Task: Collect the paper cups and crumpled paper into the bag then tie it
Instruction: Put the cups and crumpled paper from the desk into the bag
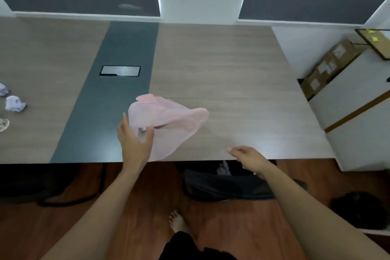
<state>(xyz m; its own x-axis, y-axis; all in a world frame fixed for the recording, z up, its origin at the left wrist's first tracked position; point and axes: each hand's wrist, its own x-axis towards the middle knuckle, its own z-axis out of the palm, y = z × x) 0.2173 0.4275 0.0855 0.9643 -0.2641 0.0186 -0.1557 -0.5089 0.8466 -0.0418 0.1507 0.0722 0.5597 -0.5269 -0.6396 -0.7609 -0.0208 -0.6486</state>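
Observation:
A thin pink plastic bag (168,118) lies partly lifted over the near middle of the wooden table (242,82). My left hand (135,139) pinches the bag's near left edge between thumb and fingers. My right hand (249,156) hovers over the table's front edge to the right of the bag, fingers relaxed and holding nothing. At the far left of the table lie two crumpled papers (14,103) (3,89). Just below them a paper cup (3,124) lies at the frame's edge, cut off.
A dark grey strip (101,112) runs across the table with a closed cable hatch (119,70) in it. Cardboard boxes (329,65) and a white cabinet (358,112) stand to the right. A dark bag (221,186) lies on the floor under the table's front edge.

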